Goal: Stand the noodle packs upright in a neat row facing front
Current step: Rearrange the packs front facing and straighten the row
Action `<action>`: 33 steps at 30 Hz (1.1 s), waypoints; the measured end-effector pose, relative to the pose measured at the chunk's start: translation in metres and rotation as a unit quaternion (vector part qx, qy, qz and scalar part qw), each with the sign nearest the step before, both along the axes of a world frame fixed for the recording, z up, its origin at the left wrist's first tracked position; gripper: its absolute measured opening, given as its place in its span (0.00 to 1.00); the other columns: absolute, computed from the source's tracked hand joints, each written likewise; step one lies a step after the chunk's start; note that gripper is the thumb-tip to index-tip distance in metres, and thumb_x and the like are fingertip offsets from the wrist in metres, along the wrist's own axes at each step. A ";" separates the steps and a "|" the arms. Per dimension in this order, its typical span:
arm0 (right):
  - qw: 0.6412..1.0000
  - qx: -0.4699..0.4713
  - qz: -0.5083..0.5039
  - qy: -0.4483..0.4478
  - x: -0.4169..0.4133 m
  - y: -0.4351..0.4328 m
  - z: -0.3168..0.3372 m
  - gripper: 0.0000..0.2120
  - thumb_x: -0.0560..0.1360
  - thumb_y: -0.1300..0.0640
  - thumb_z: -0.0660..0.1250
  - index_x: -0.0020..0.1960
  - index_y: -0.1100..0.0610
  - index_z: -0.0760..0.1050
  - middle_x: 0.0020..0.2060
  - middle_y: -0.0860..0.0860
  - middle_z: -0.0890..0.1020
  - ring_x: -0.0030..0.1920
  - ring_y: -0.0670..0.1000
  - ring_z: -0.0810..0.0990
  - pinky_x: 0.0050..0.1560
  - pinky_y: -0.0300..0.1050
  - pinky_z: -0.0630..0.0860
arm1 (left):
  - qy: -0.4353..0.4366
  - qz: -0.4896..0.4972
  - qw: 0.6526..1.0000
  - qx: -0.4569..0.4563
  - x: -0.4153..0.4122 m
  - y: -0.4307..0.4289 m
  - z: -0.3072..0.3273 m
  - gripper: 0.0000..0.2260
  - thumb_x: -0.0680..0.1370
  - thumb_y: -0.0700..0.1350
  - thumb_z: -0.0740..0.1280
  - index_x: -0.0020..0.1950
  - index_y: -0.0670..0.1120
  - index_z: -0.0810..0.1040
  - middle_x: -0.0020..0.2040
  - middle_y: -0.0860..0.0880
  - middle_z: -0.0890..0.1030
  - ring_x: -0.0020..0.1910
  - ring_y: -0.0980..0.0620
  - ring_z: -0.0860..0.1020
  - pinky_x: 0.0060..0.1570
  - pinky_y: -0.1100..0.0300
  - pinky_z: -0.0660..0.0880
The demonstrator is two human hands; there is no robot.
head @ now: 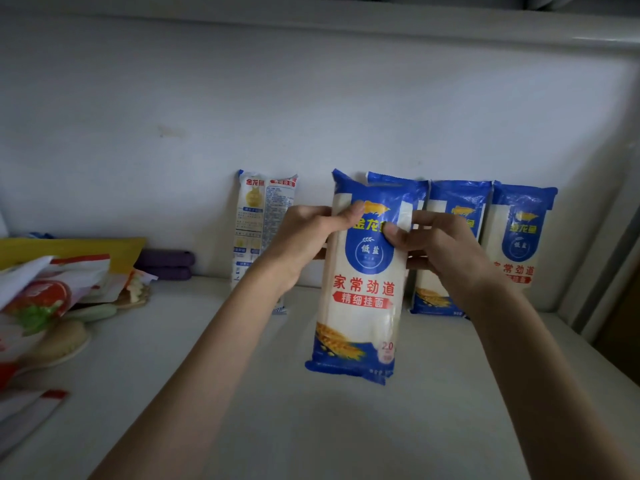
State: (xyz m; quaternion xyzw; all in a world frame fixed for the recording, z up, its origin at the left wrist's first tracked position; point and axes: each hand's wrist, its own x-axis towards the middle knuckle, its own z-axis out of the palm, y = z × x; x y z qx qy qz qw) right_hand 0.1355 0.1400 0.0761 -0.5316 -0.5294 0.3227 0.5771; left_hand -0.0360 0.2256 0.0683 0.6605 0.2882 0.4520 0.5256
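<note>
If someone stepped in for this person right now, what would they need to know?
Left hand and right hand both have a grip on the held noodle pack, upright and front-facing, near its top.
Done: three front-facing packs stand against the back wall on the right.
Left: set the held pack beside them; the pack on the left shows its back, so turn it and join it to the row.

Printed on the front of the held noodle pack [362,282]: "金龙鱼", "低盐", "家常劲道", "精细挂面", "2.0". Same "金龙鱼" on the back-facing pack [260,233] against the shelf's rear wall.
</note>
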 end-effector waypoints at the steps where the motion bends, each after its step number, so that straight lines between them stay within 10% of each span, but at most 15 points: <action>1: 1.000 0.013 -0.006 -0.005 0.000 -0.001 0.001 0.12 0.72 0.58 0.72 0.53 0.63 0.79 0.45 0.54 0.87 0.45 0.52 0.87 0.38 0.41 0.81 | -0.008 0.005 1.000 0.007 0.000 -0.001 0.001 0.16 0.73 0.53 0.73 0.49 0.40 0.83 0.45 0.47 0.87 0.44 0.49 0.86 0.47 0.55 0.81; 9: 0.997 -0.054 -0.006 -0.056 0.005 0.009 -0.002 0.18 0.68 0.56 0.76 0.55 0.63 0.77 0.49 0.56 0.86 0.46 0.52 0.87 0.44 0.46 0.84 | -0.039 0.034 0.998 0.026 0.007 0.003 -0.015 0.03 0.77 0.44 0.70 0.47 0.45 0.83 0.42 0.51 0.86 0.39 0.58 0.84 0.32 0.69 0.76; 15: 0.960 -0.230 0.037 -0.153 0.006 0.018 -0.024 0.20 0.67 0.59 0.77 0.56 0.61 0.77 0.51 0.53 0.84 0.48 0.53 0.84 0.46 0.53 0.84 | -0.020 0.022 1.000 0.006 0.003 0.010 -0.020 0.08 0.76 0.46 0.70 0.53 0.45 0.83 0.51 0.48 0.86 0.53 0.50 0.83 0.54 0.54 0.79; 24: 0.976 -0.143 0.073 -0.148 0.005 0.025 -0.050 0.20 0.67 0.64 0.76 0.57 0.55 0.77 0.52 0.47 0.83 0.53 0.50 0.81 0.43 0.46 0.84 | 0.150 -0.037 0.988 0.032 -0.006 0.013 -0.027 0.18 0.67 0.44 0.79 0.55 0.50 0.81 0.48 0.55 0.86 0.47 0.58 0.84 0.42 0.63 0.79; 33: 0.968 -0.160 0.045 -0.190 0.003 0.038 -0.082 0.16 0.69 0.62 0.76 0.55 0.61 0.78 0.50 0.49 0.83 0.52 0.50 0.82 0.44 0.46 0.83 | 0.098 0.037 0.994 0.022 -0.003 0.025 -0.041 0.16 0.66 0.41 0.79 0.52 0.48 0.81 0.46 0.53 0.86 0.44 0.56 0.84 0.37 0.64 0.79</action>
